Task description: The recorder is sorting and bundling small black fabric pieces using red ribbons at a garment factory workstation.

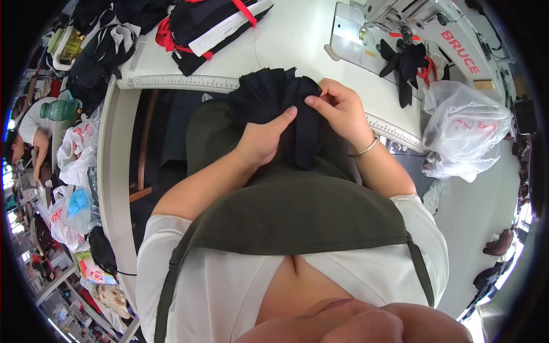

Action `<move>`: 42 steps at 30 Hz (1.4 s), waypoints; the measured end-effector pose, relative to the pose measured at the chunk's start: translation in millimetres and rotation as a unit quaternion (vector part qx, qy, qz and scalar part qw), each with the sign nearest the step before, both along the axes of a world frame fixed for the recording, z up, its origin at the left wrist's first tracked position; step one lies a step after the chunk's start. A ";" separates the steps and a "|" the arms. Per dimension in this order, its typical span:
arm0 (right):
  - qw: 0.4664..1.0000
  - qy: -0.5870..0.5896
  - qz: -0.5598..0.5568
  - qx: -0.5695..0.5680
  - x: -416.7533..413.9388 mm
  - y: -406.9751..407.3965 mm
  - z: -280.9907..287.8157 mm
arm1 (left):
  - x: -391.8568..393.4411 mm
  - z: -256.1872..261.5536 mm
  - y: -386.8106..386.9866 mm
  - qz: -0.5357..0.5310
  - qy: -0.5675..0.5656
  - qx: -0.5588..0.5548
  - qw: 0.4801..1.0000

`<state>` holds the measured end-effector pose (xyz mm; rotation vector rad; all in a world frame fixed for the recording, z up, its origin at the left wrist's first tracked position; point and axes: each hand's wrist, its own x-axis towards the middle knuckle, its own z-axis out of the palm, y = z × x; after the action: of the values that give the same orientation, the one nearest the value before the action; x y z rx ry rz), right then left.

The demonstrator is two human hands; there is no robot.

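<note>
A stack of dark navy fabric pieces [266, 94] is fanned out above my lap, near the front edge of the sewing table. My left hand [268, 137] grips the stack from below, its thumb pressed on top. With thumb and fingers, my right hand [336, 105] pinches the upper right edge of a dark strip [305, 137] that hangs down beside the stack. Parts of the fingers of both hands are hidden behind the cloth. A Bruce sewing machine [459, 47] stands at the upper right, with small dark cloth pieces [405, 64] lying near its needle area.
A black bundle [223, 25] tied with red strips lies on the table [296, 43]. A ruler tape [188, 81] runs along its edge. Red-handled scissors [426, 73] and a clear plastic bag [465, 128] are at right. Dark garments [101, 51] and a green bottle [62, 110] are at left; a person [36, 124] is beyond.
</note>
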<state>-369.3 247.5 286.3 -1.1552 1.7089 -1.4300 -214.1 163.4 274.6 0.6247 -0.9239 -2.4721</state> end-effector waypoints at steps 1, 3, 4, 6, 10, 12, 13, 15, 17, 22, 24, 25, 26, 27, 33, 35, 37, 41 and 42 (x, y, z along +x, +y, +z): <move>1.000 0.000 0.001 0.000 0.3 0.4 2.5 | 0.8 -0.7 -0.1 0.000 -0.010 -0.001 1.000; 0.998 -0.034 0.028 0.041 -0.1 1.5 9.4 | -0.7 -1.3 -0.5 0.004 -0.012 -0.006 1.000; 0.998 -0.035 0.027 0.041 -1.8 1.2 3.6 | -2.4 -1.6 -1.0 0.007 -0.014 -0.010 1.000; 0.997 -0.010 0.045 0.066 -5.1 -1.6 -9.6 | -4.8 -3.1 -3.1 -0.005 -0.018 0.006 1.000; 0.997 0.055 0.029 0.050 -5.8 -1.8 8.2 | -10.8 -3.7 -6.3 -0.022 -0.017 0.026 0.999; 0.987 0.159 0.015 0.012 -8.8 2.5 20.9 | -8.4 3.0 -0.4 -0.021 -0.034 0.042 0.998; 0.980 0.196 -0.016 0.004 -16.4 2.1 19.8 | -14.2 7.8 -2.9 -0.017 -0.050 0.056 0.997; 0.955 0.278 -0.087 -0.065 -45.0 3.9 19.1 | -8.6 -0.2 -6.8 -0.037 -0.080 0.014 0.996; 0.889 0.406 -0.206 -0.050 -83.3 11.3 41.1 | -2.8 -6.0 -7.4 -0.024 -0.083 0.013 0.996; 0.799 0.460 -0.362 0.139 -173.9 49.8 39.2 | 3.3 -3.3 -0.6 -0.061 -0.058 0.002 0.996; 0.771 0.495 -0.370 0.153 -178.7 48.6 31.9 | 2.9 -2.5 -2.4 -0.077 -0.067 0.017 0.995; 0.772 0.494 -0.369 0.152 -177.5 47.3 31.7 | 2.9 -2.2 -2.5 -0.072 -0.064 0.011 0.995; 0.745 0.526 -0.397 0.106 -174.4 47.1 31.9 | 3.7 -2.1 -2.1 -0.066 -0.064 0.006 0.996; 0.715 0.556 -0.420 0.059 -169.9 45.5 33.9 | 2.4 -3.4 -2.5 -0.062 -0.068 0.009 0.996; 0.944 0.309 -0.101 -0.052 -87.3 40.5 46.4 | -9.5 -7.7 -2.7 -0.042 -0.079 0.021 0.996; 0.996 0.085 0.011 -0.003 -51.8 25.8 30.7 | -12.3 -8.9 -3.8 -0.057 -0.088 0.033 0.994; 0.998 0.005 0.054 0.027 -29.0 13.1 11.1 | -14.5 -11.7 -2.0 -0.046 -0.051 -0.007 0.998; 0.997 0.038 0.043 0.057 -7.8 5.5 -0.3 | -8.6 -6.4 1.4 -0.040 -0.008 -0.062 0.997; 0.996 0.045 0.043 0.067 -6.0 4.6 3.9 | -6.4 -5.2 2.0 -0.034 -0.006 -0.055 0.998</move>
<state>-375.3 252.1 290.2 -1.2199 1.7652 -1.2090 -220.5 165.3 269.4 0.5800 -1.0943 -2.4597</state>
